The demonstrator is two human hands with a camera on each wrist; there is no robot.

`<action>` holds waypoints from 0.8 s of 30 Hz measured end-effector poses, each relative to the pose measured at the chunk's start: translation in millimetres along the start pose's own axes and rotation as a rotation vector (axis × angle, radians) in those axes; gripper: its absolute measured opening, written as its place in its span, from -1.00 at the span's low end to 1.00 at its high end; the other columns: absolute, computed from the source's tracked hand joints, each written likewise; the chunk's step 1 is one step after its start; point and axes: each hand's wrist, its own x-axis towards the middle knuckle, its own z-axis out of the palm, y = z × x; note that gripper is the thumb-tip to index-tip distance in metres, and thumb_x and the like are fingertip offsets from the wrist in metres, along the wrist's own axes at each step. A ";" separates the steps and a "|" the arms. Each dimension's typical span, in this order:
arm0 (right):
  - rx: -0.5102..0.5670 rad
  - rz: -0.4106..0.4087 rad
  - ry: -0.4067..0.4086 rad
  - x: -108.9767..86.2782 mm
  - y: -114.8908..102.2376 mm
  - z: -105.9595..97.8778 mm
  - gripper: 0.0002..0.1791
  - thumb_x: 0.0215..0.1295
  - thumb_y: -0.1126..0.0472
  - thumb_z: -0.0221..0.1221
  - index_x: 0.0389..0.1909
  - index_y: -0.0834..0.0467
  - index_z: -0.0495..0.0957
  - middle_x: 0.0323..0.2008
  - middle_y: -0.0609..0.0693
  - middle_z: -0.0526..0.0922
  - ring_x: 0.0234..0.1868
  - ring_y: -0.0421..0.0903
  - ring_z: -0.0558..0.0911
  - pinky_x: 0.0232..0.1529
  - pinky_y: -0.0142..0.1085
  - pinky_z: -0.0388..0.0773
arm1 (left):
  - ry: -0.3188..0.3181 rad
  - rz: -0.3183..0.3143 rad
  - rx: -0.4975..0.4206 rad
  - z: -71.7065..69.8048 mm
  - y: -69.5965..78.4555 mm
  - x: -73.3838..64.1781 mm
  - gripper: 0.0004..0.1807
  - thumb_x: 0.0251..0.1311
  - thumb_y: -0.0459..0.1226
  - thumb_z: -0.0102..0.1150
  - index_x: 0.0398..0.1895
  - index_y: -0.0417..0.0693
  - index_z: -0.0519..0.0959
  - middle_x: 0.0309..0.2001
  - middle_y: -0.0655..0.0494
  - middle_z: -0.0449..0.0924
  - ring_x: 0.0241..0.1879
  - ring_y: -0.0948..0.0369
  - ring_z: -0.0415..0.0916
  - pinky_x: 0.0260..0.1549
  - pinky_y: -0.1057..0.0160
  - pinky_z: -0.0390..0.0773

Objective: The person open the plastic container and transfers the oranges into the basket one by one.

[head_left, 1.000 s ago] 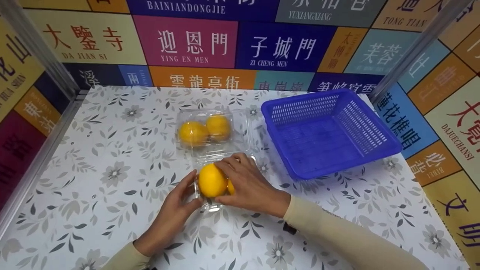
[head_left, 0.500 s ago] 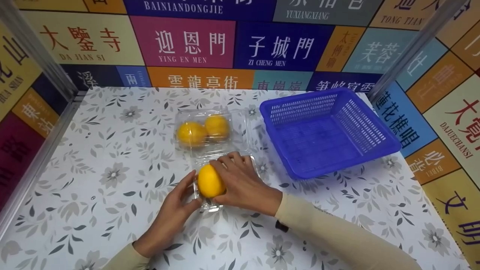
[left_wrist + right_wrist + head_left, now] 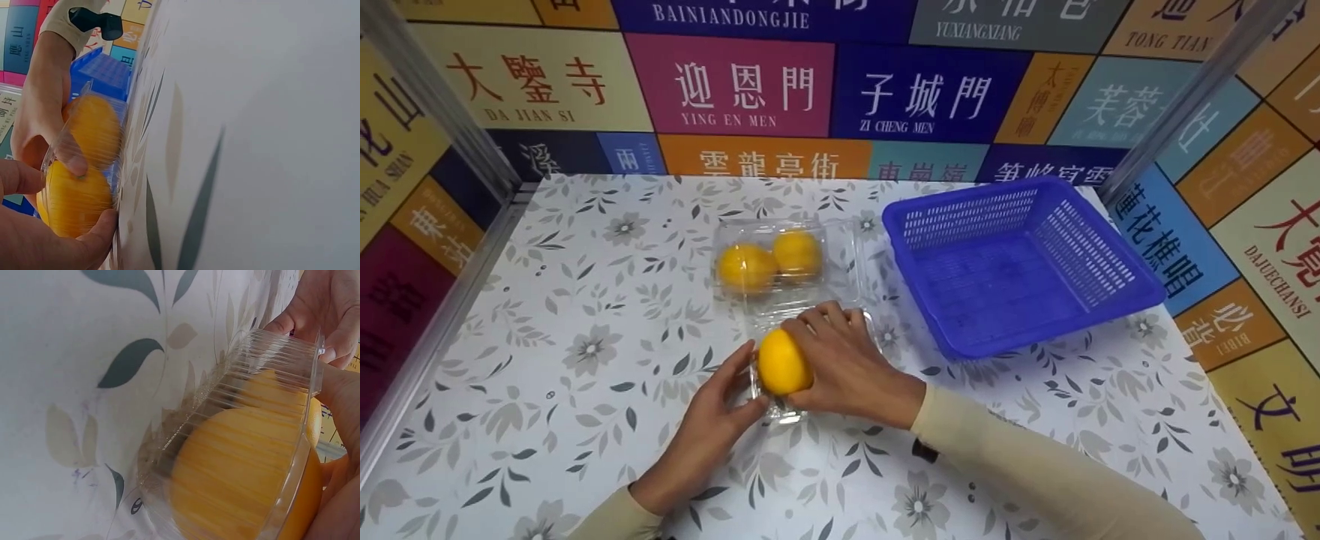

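A clear plastic clamshell container point(image 3: 780, 412) lies opened out on the table, with two oranges point(image 3: 746, 268) at its far half. Over its near half, my right hand point(image 3: 847, 367) grips a yellow-orange orange point(image 3: 784, 362), fingers over the top and thumb on the near side. Behind the ribbed wall in the left wrist view, this orange point(image 3: 79, 199) sits in front of another orange point(image 3: 95, 129); the right hand hides that second one in the head view. My left hand point(image 3: 709, 420) holds the container's left end between thumb and fingers.
A blue perforated basket point(image 3: 997, 292) stands to the right of the container, with nothing seen inside. The table point(image 3: 585, 420) has a white floral cover. Printed panels point(image 3: 735, 82) and metal posts point(image 3: 1200, 97) border its back and sides.
My right hand has shifted slightly left over the near oranges, covering the second one that showed earlier. The left hand, container and basket stay in place.
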 end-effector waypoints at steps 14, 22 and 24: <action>0.073 0.002 0.064 0.7 3.5 -10.7 -0.13 0.09 -0.26 0.53 0.37 0.03 0.53 0.24 0.00 0.63 0.29 0.05 0.45 0.09 -0.03 0.32 | 0.003 0.017 0.003 1.1 0.1 -0.6 -0.09 0.44 -0.40 0.33 0.79 0.00 0.16 0.72 -0.08 0.17 0.65 -0.10 0.24 0.59 -0.10 0.32; 0.130 -0.005 0.091 5.4 2.4 -28.3 -0.07 0.08 -0.21 0.54 0.43 0.09 0.50 0.26 0.05 0.62 0.30 0.08 0.43 0.11 0.00 0.32 | 0.004 0.010 0.013 1.8 1.2 0.4 -0.08 0.42 -0.40 0.30 0.79 0.01 0.15 0.70 -0.04 0.22 0.64 -0.08 0.25 0.61 -0.08 0.29; 0.150 0.001 0.092 5.4 2.9 -31.4 -0.07 0.08 -0.20 0.55 0.44 0.10 0.50 0.28 0.06 0.61 0.29 0.08 0.43 0.12 0.00 0.33 | 0.007 0.009 0.007 1.9 0.5 0.3 -0.09 0.43 -0.41 0.30 0.79 0.02 0.16 0.70 -0.05 0.23 0.64 -0.09 0.26 0.60 -0.08 0.30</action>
